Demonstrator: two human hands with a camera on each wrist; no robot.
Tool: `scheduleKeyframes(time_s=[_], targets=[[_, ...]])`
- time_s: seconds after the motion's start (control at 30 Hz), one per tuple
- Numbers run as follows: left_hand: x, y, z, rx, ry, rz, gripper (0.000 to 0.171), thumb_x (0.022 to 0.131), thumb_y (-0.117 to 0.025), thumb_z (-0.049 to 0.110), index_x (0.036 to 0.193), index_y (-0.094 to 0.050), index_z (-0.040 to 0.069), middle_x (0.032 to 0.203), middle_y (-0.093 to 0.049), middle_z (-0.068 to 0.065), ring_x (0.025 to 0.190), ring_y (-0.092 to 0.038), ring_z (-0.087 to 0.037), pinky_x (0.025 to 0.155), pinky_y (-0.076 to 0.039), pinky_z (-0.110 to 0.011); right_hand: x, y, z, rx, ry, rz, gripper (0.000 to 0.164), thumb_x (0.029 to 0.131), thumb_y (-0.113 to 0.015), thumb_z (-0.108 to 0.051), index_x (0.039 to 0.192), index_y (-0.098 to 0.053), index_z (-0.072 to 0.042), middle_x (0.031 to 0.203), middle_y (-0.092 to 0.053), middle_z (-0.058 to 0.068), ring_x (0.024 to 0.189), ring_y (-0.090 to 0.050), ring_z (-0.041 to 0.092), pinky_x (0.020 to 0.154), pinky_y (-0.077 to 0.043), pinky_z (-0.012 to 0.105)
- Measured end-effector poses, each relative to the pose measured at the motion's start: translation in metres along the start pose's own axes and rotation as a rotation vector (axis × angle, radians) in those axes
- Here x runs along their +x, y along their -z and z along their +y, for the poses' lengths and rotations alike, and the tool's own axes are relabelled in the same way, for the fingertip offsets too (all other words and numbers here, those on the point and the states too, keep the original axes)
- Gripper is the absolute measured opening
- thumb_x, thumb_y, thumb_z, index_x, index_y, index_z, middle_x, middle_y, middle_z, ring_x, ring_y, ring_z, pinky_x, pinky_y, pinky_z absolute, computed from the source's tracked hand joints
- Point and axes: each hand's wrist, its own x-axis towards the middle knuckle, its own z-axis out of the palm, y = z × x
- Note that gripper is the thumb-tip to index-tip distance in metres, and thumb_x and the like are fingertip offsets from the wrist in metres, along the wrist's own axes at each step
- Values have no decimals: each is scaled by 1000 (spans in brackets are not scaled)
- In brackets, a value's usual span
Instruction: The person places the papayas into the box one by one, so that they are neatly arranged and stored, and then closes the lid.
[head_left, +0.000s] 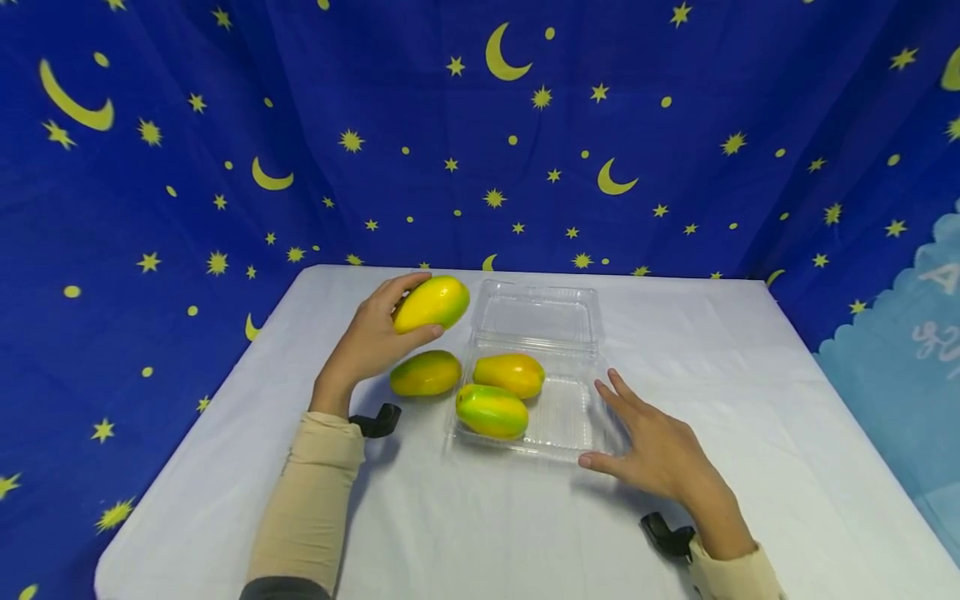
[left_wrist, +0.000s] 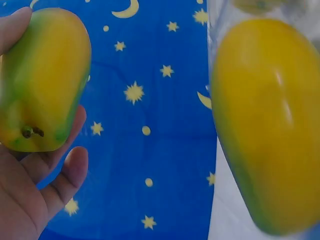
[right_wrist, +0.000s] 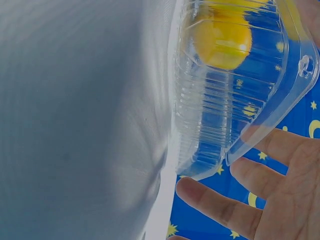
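Note:
My left hand (head_left: 374, 332) holds a yellow-green papaya (head_left: 437, 303) above the table, thumb on one side and fingers on the other. Below it, a second papaya (head_left: 426, 373) lies on the cloth, just left of a clear plastic clamshell box (head_left: 573, 417). Two more papayas lie side by side in the left part of the box's base, one yellow (head_left: 510, 374) and one greener (head_left: 492, 412). With fingers spread, my right hand (head_left: 660, 450) is at the box's right edge; in the right wrist view its fingertips (right_wrist: 192, 189) come right up to the clear wall.
The box's lid (head_left: 536, 315) lies folded back toward the far side of the white-covered table (head_left: 697, 358). A blue curtain (head_left: 420, 108) with moons and stars hangs behind and at the sides. Each wrist carries a small black camera mount.

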Motion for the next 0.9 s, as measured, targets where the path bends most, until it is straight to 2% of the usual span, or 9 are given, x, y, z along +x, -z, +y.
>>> scheduleKeyframes(time_s=[0.17, 0.27, 0.53, 0.7, 0.9], targets=[[4, -10, 19, 24, -35, -7, 75, 85, -76, 51, 150, -41, 37, 153, -43, 6, 126, -52, -20, 101, -49, -51, 0, 0, 1, 1, 5, 10, 108, 74, -60, -85, 158, -32, -23, 167, -24, 3, 133, -54, 40, 82, -55, 57], [5, -15, 31, 39, -46, -6, 74, 85, -75, 53, 149, -41, 40, 152, -46, 8, 124, -54, -18, 100, -49, -49, 1, 0, 1, 0, 11, 13, 108, 74, -61, -84, 159, -31, -24, 167, -24, 3, 133, -54, 40, 80, -55, 54], [2, -28, 52, 45, -129, -28, 73, 86, -76, 50, 149, -43, 35, 146, -50, 6, 116, -55, -15, 95, -52, -43, 3, 2, 1, -3, 15, 14, 109, 74, -62, -84, 159, -31, -24, 167, -24, 3, 134, -54, 38, 82, -55, 54], [3, -43, 61, 46, -162, -50, 73, 86, -76, 48, 150, -42, 34, 142, -52, 3, 112, -56, -15, 90, -51, -41, 3, 2, 2, -7, 17, 14, 108, 73, -61, -85, 158, -31, -24, 167, -24, 3, 133, -54, 38, 81, -56, 54], [6, -68, 68, 97, -211, -98, 73, 88, -75, 48, 150, -41, 34, 142, -51, 4, 112, -56, -14, 95, -52, -40, 2, 1, 2, 1, 15, 16, 109, 73, -62, -85, 158, -34, -23, 167, -26, 4, 132, -55, 39, 82, -55, 56]])
